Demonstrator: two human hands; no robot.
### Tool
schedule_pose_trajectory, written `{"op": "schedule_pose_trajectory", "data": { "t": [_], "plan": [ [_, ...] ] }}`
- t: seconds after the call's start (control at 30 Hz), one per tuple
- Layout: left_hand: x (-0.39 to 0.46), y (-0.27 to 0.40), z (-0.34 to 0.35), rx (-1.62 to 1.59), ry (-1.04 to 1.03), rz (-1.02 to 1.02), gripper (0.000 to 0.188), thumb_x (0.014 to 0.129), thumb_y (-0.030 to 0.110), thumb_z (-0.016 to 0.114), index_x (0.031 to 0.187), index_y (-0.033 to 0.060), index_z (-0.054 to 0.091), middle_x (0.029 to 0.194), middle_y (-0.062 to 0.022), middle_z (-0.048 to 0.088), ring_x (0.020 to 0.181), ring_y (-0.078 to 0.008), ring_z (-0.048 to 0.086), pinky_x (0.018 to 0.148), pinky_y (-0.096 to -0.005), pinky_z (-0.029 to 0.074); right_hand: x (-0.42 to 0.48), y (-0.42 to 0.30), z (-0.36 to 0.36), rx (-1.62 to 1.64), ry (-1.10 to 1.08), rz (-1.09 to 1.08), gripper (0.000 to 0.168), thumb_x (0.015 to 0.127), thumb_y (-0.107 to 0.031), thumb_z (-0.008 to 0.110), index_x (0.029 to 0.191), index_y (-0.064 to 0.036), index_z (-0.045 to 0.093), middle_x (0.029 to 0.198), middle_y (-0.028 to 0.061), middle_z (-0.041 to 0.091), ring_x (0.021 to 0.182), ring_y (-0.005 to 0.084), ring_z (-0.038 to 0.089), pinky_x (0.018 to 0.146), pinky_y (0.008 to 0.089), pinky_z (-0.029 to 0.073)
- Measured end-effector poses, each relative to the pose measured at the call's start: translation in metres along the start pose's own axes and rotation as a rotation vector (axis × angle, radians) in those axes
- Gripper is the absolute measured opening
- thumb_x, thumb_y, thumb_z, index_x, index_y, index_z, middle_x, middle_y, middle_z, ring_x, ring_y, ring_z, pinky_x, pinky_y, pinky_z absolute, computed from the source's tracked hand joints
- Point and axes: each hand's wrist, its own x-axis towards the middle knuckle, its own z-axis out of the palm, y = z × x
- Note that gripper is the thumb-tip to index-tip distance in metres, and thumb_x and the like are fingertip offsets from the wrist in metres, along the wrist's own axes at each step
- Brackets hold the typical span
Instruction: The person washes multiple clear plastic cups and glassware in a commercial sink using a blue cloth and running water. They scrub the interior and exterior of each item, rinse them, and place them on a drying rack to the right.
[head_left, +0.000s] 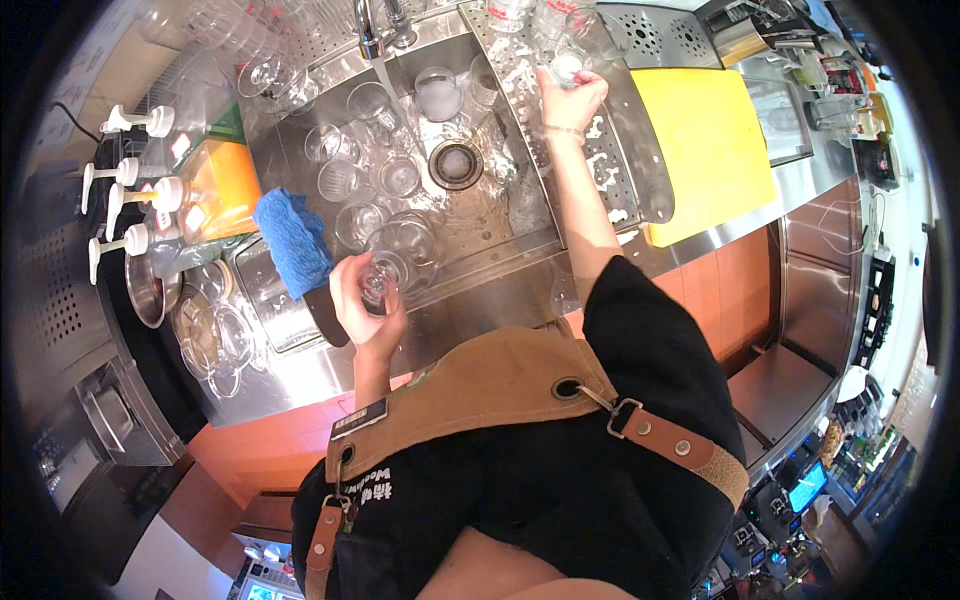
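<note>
My left hand grips a clear glass at the near left of the steel sink. Up at the right, my right hand has its fingers around the base of another clear glass, over the perforated drainboard. Several empty-looking glasses stand in the left half of the sink, among them a ribbed glass tumbler. One glass with whitish liquid is at the back of the basin. Water streams from the faucet towards the round drain.
A rolled blue cloth lies on the sink's left edge. Beyond it stand pump bottles, one with orange liquid. Glass pitchers sit at the left. A yellow cutting board covers the counter at right. Printed glasses stand at the back.
</note>
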Motion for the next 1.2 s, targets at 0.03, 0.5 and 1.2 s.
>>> {"op": "schedule_pose_trajectory", "data": {
  "t": [0.03, 0.5, 1.2],
  "plan": [
    [0.000, 0.002, 0.001, -0.003, -0.004, 0.003, 0.043, 0.062, -0.004, 0.062, 0.103, 0.0042, 0.054, 0.100, -0.0126, 0.050, 0.086, -0.0249, 0.051, 0.073, -0.0295, 0.042, 0.001, -0.002, 0.006, -0.019, 0.075, 0.055, 0.073, 0.048, -0.022, 0.084, 0.099, 0.002, 0.038, 0.096, 0.0145, 0.041, 0.089, 0.0246, 0.042, 0.080, 0.0353, 0.037],
    [-0.004, 0.007, -0.004, 0.009, 0.021, 0.028, 0.043, 0.062, -0.005, 0.063, 0.103, 0.0056, 0.054, 0.098, -0.0113, 0.051, 0.074, -0.0197, 0.049, 0.063, -0.0272, 0.042, 0.015, -0.015, 0.009, 0.256, 0.169, 0.072, 0.085, 0.048, -0.023, 0.082, 0.113, 0.001, 0.034, 0.101, 0.0137, 0.042, 0.088, 0.0249, 0.047, 0.080, 0.0381, 0.040],
    [-0.012, -0.008, -0.004, 0.027, 0.048, -0.067, 0.040, 0.063, -0.004, 0.064, 0.101, 0.0013, 0.054, 0.097, -0.0135, 0.051, 0.080, -0.0237, 0.052, 0.069, -0.0293, 0.043, -0.138, 0.070, 0.072, 0.156, -0.446, 0.352, 0.073, 0.046, -0.021, 0.081, 0.107, 0.001, 0.048, 0.103, 0.0146, 0.057, 0.092, 0.0258, 0.056, 0.083, 0.0336, 0.044]
  ]
}}
